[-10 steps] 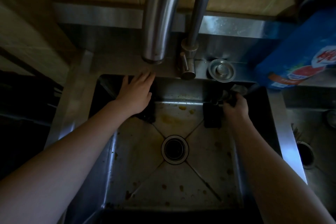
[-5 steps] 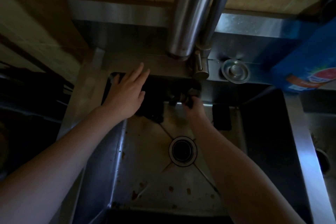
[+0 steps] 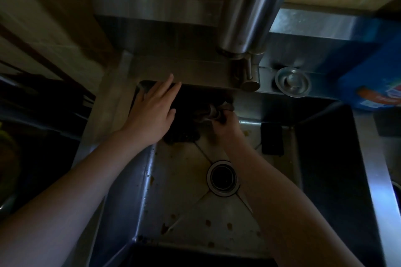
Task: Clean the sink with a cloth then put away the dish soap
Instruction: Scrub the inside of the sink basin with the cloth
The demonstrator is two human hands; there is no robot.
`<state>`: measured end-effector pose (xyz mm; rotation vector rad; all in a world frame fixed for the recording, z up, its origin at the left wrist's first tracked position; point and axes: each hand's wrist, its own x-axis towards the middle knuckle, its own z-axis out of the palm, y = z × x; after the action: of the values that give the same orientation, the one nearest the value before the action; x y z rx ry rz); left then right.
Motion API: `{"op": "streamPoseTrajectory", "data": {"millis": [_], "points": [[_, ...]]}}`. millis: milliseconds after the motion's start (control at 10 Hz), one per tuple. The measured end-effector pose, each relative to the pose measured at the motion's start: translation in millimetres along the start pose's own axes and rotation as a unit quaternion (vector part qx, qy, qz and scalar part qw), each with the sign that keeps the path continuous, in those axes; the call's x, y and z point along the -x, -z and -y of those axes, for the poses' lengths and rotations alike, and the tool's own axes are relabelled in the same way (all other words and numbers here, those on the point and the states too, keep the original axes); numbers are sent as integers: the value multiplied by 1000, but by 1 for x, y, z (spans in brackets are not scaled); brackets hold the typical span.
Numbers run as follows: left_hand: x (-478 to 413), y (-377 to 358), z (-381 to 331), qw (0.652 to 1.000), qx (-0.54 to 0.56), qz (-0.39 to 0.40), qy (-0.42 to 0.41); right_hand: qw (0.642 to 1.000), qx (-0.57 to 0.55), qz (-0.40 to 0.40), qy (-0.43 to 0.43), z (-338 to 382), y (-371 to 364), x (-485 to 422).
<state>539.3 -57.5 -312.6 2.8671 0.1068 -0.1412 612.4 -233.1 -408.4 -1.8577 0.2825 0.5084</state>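
Stainless sink [image 3: 178, 191] fills the frame centre, with the round drain [image 3: 223, 178] in the middle of its floor and brown stains [image 3: 208, 222] scattered toward the lower edge. Left hand [image 3: 152, 112] lies flat with fingers straight and together, in the sink's upper-left corner, fingertips up at the rear rim. It holds nothing. Right hand [image 3: 225, 123] is just right of it against the back wall, fingers curled tight round a bunched greyish cloth [image 3: 210, 112]. The cloth sits below the rear rim, above the drain. A dark lump [image 3: 182, 136] lies on the sink floor between the two hands, partly under the left one; too dim to say what it is. Black rectangle [image 3: 272, 138] is on the back wall, right of the right hand. Faucet spout [image 3: 249, 6] hangs at top centre, faucet handle [image 3: 249, 78] below it, round metal cap [image 3: 291, 81] beside that on the counter [image 3: 195, 67]. Blue package [image 3: 373, 84] stands at the right edge; label unreadable, so cannot tell if it is the soap.
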Motion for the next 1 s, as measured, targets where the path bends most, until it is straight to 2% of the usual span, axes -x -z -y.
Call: {"op": "streamPoseTrajectory", "data": {"millis": [100, 200, 500, 600, 800, 900, 1000], "points": [[-3, -1, -3, 1000, -10, 3, -7, 994, 91, -4, 66, -16, 42, -2], [-7, -3, -7, 1000, -11, 6, -11, 993, 106, -8, 45, -28, 78, -4], [-19, -13, -16, 999, -24, 40, -8, 987, 122, -106, -6, -42, 157, -18], [-19, -15, -11, 998, -28, 52, 2, 983, 110, -141, -43, -41, 150, -22], [-14, -12, 1, 998, -32, 45, 19, 991, 120, -58, -22, -45, 106, -20], [-8, -6, 8, 999, -26, 25, 23, 998, 34, -26, -56, -44, 73, -21], [-1, 1, 16, 1000, -19, 4, 24, 996, -65, -33, -57, -21, 36, -16]]}}
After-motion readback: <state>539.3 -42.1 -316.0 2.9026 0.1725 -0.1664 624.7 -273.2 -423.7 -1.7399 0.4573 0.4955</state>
